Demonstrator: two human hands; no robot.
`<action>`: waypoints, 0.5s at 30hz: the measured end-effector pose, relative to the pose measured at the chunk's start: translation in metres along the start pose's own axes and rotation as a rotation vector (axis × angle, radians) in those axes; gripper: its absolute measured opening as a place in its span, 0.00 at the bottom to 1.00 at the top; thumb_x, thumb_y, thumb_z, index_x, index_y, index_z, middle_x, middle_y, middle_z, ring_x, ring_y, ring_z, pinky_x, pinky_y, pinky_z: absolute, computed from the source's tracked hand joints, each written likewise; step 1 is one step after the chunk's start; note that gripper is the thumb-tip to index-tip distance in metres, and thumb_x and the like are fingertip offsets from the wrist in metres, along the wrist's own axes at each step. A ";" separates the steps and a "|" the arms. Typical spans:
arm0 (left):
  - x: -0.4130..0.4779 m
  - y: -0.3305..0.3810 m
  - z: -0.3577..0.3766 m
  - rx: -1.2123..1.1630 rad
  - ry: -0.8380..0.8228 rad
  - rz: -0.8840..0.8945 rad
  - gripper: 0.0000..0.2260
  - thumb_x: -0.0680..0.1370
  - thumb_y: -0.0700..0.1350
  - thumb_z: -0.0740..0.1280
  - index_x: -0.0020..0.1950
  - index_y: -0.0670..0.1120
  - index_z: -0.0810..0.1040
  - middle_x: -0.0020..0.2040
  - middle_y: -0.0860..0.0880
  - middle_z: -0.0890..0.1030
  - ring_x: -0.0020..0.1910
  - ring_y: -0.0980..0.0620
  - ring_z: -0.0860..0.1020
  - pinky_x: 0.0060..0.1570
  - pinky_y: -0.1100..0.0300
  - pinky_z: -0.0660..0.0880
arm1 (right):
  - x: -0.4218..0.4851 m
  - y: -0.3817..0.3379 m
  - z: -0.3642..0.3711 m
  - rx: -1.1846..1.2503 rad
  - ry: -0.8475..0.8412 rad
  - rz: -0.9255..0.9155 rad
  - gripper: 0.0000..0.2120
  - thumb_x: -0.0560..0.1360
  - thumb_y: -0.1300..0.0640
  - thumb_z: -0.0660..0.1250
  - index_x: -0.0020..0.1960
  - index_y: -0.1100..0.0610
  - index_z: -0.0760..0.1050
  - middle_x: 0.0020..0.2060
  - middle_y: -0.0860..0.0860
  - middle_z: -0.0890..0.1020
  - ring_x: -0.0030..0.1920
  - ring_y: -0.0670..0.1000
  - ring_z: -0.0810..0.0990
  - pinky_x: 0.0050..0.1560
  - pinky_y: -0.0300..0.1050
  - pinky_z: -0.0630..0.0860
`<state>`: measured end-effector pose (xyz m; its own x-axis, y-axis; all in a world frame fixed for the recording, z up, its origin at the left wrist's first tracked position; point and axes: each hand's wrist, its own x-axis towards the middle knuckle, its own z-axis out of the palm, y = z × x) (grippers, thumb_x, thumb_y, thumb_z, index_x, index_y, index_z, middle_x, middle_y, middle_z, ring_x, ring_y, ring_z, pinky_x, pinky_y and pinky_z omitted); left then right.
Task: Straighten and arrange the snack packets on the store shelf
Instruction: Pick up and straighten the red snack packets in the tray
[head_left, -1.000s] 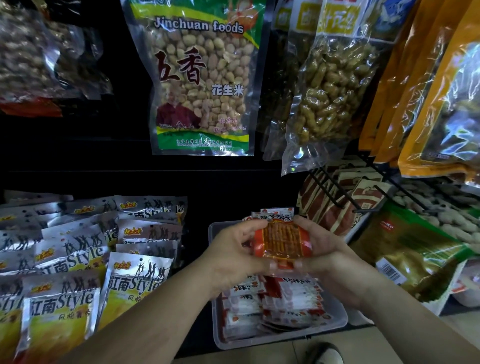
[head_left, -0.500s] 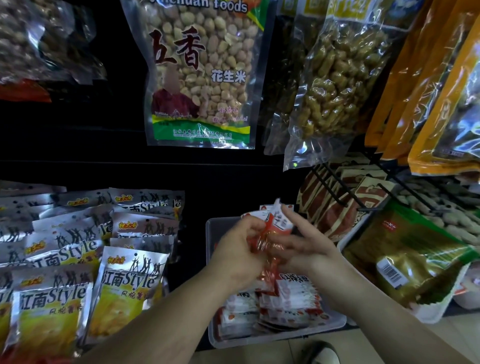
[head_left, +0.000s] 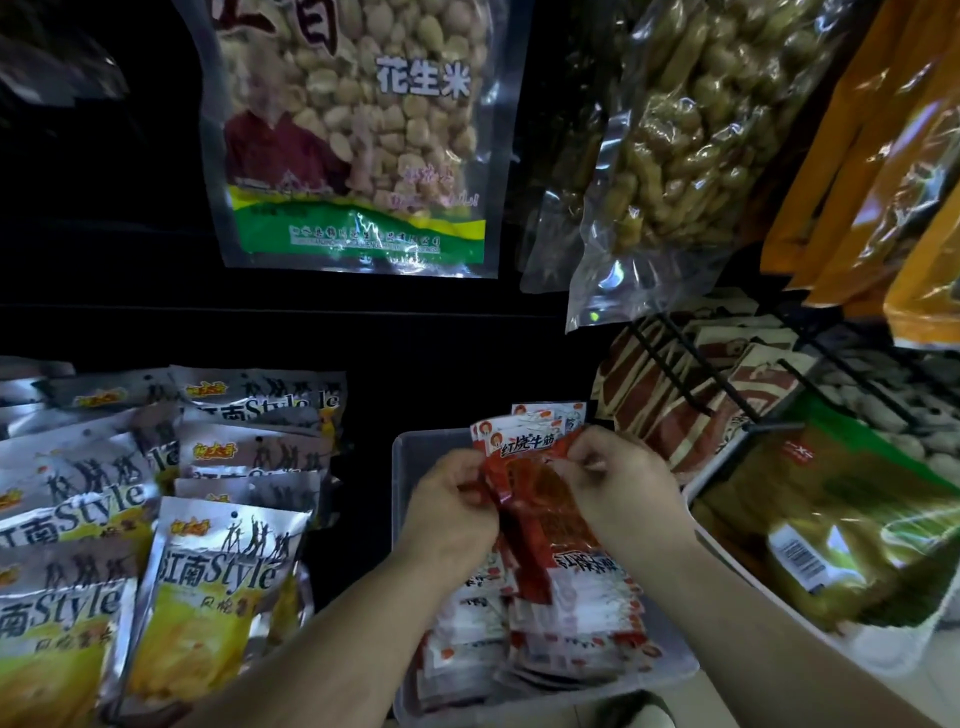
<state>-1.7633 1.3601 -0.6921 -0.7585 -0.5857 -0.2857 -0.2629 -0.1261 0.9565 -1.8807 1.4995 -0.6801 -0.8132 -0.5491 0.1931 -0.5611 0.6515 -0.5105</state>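
Pinching red snack packets with left hand and right hand, fingers curled, lower centre, above clear tray. Best to square edges, keep labels upright, before lowering flat.

My bare forearms rise from the lower corners of the view and converge at centre, wrists nearly level. My left hand, back to the camera, curls its fingers and thumb onto the left edge of a red packet. My right hand, also knuckles up, pinches the same packet's upper right edge. The two hands sit close together, fingertips nearly touching.
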 end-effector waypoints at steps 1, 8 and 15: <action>0.000 -0.001 0.001 0.011 -0.017 0.006 0.18 0.77 0.33 0.71 0.56 0.56 0.76 0.51 0.61 0.78 0.48 0.62 0.80 0.58 0.55 0.81 | 0.001 0.004 0.006 -0.072 -0.078 0.044 0.12 0.79 0.50 0.72 0.40 0.45 0.72 0.41 0.47 0.80 0.37 0.50 0.79 0.37 0.48 0.77; 0.001 -0.002 0.001 0.054 -0.043 0.033 0.21 0.79 0.33 0.68 0.66 0.54 0.74 0.52 0.64 0.76 0.50 0.66 0.77 0.51 0.72 0.75 | 0.005 -0.015 -0.003 -0.431 -0.694 0.330 0.13 0.77 0.60 0.70 0.60 0.51 0.79 0.46 0.52 0.82 0.43 0.56 0.86 0.45 0.51 0.85; 0.007 -0.009 -0.001 -0.006 0.010 -0.017 0.16 0.73 0.42 0.73 0.58 0.56 0.81 0.53 0.55 0.85 0.54 0.53 0.84 0.58 0.46 0.81 | 0.024 -0.031 0.009 0.004 -0.361 0.209 0.08 0.79 0.52 0.69 0.57 0.43 0.79 0.48 0.50 0.84 0.41 0.49 0.82 0.45 0.48 0.82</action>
<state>-1.7661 1.3567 -0.7024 -0.7477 -0.5918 -0.3013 -0.2723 -0.1406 0.9519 -1.8813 1.4613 -0.6672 -0.8027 -0.5539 -0.2211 -0.3885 0.7669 -0.5109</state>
